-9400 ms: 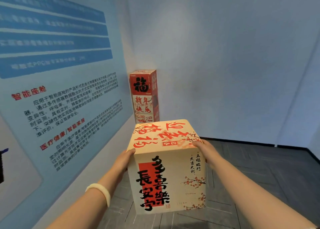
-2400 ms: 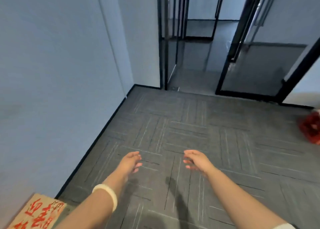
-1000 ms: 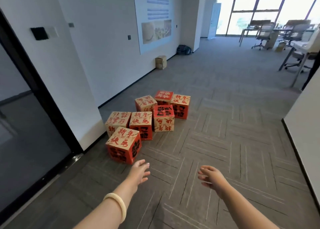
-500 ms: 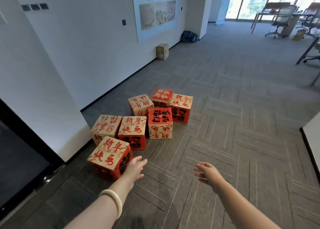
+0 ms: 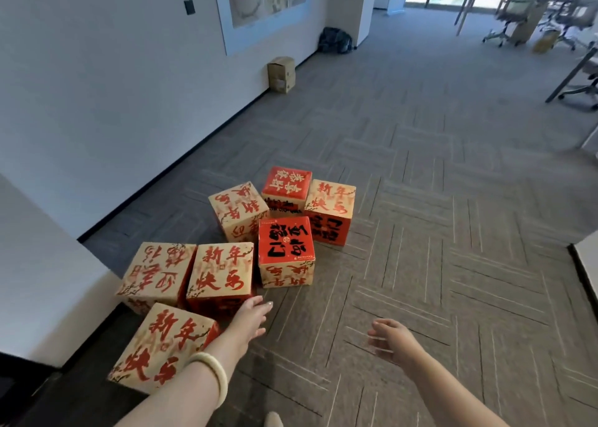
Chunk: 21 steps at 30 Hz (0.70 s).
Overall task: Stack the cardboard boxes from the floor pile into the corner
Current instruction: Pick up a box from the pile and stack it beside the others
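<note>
1. On the grey herringbone-patterned carpet tiles [image 5: 420, 200], at the pick-up step: reaching for the floor pile of red-and-tan printed cardboard boxes [image 5: 286, 245], clustered beside the white wall [image 5: 113, 87].
2. Holds nothing: left hand [image 5: 250, 316] stretched out just beside the nearest tan box [image 5: 161, 349], fingers straight and slightly apart; right hand [image 5: 393, 339] lower, well apart from the pile, fingers loosely spread.
3. Probably calls next for stooping, clasping two opposite faces of one box, then carrying it to the corner, unseen here.
4. Looks like an open office: plain brown carton [image 5: 281, 74] against the wall farther on, wheeled office chairs [image 5: 517, 6] far right.
</note>
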{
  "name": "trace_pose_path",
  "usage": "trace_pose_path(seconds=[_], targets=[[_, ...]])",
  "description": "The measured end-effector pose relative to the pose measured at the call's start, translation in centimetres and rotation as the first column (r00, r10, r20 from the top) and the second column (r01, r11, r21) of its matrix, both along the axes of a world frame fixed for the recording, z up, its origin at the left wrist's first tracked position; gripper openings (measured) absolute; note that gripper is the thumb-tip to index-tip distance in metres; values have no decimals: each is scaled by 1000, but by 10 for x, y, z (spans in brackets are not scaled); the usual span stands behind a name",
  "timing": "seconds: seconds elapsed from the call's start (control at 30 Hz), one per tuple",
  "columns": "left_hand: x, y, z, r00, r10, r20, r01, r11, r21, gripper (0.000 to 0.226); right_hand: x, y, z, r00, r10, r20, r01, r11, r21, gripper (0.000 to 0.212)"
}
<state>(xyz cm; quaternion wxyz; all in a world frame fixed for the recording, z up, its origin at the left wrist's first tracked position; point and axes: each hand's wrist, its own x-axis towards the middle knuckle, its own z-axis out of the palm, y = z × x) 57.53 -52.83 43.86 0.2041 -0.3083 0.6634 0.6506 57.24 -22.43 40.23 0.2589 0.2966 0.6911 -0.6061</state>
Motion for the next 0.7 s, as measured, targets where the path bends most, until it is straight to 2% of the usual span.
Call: trace_pose_path(seconds=[0.37,0.7], targets=[[-197,-41,-64,985,-27,170,32,999,-28,54,-196,-24,-58,982,9,186,-20,998,56,15],[-349,-53,-206,937,83,341,-54,994,-93,60,-373,-49,-188,937,155,314,-191,978,87,17]])
